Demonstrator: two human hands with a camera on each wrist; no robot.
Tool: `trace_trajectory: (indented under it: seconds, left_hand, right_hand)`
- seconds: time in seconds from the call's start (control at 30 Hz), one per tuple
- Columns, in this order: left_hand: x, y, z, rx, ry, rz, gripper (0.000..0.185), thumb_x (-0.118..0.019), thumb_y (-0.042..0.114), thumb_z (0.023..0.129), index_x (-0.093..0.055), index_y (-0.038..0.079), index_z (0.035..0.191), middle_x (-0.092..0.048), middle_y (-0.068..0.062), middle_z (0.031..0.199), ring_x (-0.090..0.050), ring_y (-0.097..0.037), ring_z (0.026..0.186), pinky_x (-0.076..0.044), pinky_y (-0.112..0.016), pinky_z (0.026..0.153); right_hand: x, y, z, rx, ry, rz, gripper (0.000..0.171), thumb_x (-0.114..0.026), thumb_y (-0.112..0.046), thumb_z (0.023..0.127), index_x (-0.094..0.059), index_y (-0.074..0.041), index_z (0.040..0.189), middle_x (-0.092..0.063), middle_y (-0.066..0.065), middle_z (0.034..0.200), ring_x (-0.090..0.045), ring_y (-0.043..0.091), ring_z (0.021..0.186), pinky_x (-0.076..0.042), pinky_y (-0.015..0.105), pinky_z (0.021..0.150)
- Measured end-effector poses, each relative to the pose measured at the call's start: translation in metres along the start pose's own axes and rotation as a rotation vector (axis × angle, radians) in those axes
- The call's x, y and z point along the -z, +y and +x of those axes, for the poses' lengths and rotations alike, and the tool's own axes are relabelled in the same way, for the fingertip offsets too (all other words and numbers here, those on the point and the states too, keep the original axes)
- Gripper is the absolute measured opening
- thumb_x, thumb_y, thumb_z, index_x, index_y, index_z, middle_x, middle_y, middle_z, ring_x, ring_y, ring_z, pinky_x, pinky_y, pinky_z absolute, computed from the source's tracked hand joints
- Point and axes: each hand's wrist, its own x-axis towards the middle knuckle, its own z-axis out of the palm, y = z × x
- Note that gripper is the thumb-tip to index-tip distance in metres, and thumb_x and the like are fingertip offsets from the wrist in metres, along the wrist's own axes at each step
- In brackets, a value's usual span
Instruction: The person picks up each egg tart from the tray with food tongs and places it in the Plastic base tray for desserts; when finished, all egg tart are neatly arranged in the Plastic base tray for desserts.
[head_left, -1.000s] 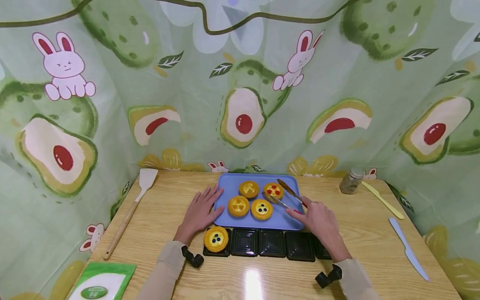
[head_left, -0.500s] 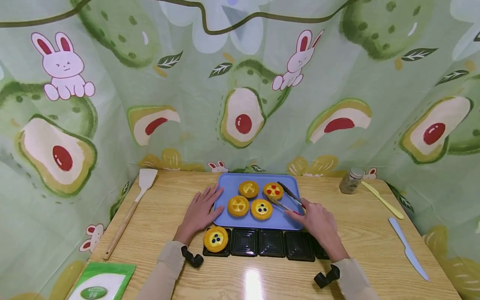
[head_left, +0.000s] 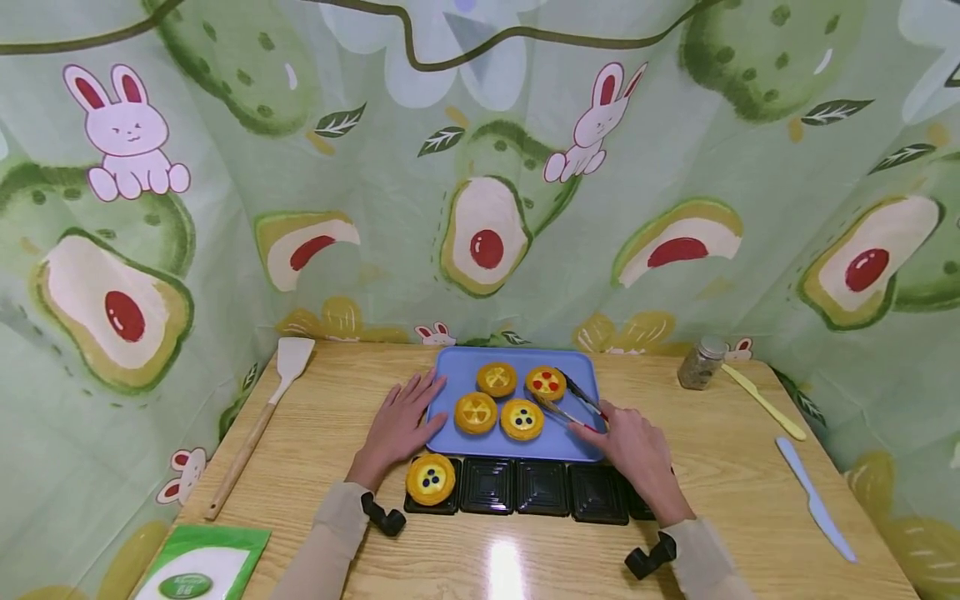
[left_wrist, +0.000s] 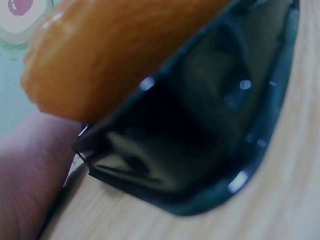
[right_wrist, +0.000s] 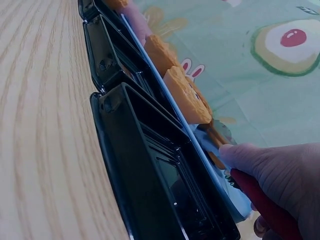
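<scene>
Your right hand (head_left: 637, 450) grips the red-handled metal tongs (head_left: 573, 398), tips apart beside the red-dotted yellow tart (head_left: 546, 382) on the blue plastic tray (head_left: 457, 440); squeeze unevenly and it could slip

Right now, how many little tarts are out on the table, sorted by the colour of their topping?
Blue-dot tarts: 2, one on the blue tray at, one in the black container row at
Red-dot tarts: 1
Plain yellow tarts: 2
Total: 5
</scene>
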Motion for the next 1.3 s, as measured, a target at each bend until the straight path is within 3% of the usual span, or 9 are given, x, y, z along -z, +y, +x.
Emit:
trace_trajectory:
  seconds: [0.3,0.7,0.93,1.13,1.3]
  left_hand:
    - [0.0017,0.0011,0.0005,-0.007,0.012,0.007,0.071,-0.043,0.059,0.106,-0.029,0.026,0.167,-0.023,-0.001,0.174,-0.021,-0.033,0.160,-0.015,-0.060,0.126]
    - [0.0014,-0.0002,0.0018,-0.004,0.010,0.011,0.071,-0.042,0.061,0.106,-0.028,0.027,0.167,-0.022,0.000,0.174,-0.020,-0.032,0.160,-0.015,-0.059,0.127]
    - [-0.0022,-0.0022,0.0007,-0.005,0.007,0.001,0.070,-0.042,0.060,0.106,-0.028,0.028,0.167,-0.022,0.000,0.174,-0.020,-0.031,0.160,-0.015,-0.059,0.127]
    - [-0.0035,-0.0015,-0.0011,0.005,-0.008,-0.002,0.071,-0.042,0.060,0.106,-0.026,0.029,0.167,-0.020,0.001,0.174,-0.018,-0.031,0.160,-0.013,-0.059,0.127]
    - [-0.0038,-0.0013,-0.0025,-0.013,0.020,-0.005,0.070,-0.044,0.059,0.106,-0.030,0.026,0.167,-0.023,-0.001,0.174,-0.021,-0.033,0.160,-0.015,-0.060,0.126]
  right_hand:
    - [0.0004,0.0000,0.0006,0.007,0.001,0.016,0.064,-0.072,-0.065,0.089,-0.069,-0.004,0.109,-0.044,0.001,0.062,-0.045,0.016,0.050,-0.029,0.030,0.047]
    - [-0.0006,-0.0002,0.0001,0.027,0.025,0.005,0.057,-0.072,-0.064,0.090,-0.067,-0.007,0.096,-0.041,-0.001,0.060,-0.043,0.016,0.049,-0.028,0.030,0.047]
    - [-0.0013,0.0008,-0.0016,0.020,0.011,0.018,0.059,-0.071,-0.065,0.091,-0.068,-0.007,0.101,-0.042,-0.001,0.060,-0.044,0.016,0.049,-0.029,0.030,0.046]
    - [-0.0015,0.0031,-0.0023,0.027,0.003,0.026,0.055,-0.071,-0.064,0.091,-0.065,-0.009,0.094,-0.041,-0.002,0.059,-0.043,0.015,0.049,-0.028,0.030,0.046]
    - [0.0001,0.0040,-0.0023,0.037,0.028,0.014,0.054,-0.073,-0.063,0.090,-0.066,-0.010,0.096,-0.042,0.000,0.060,-0.044,0.017,0.051,-0.028,0.031,0.046]
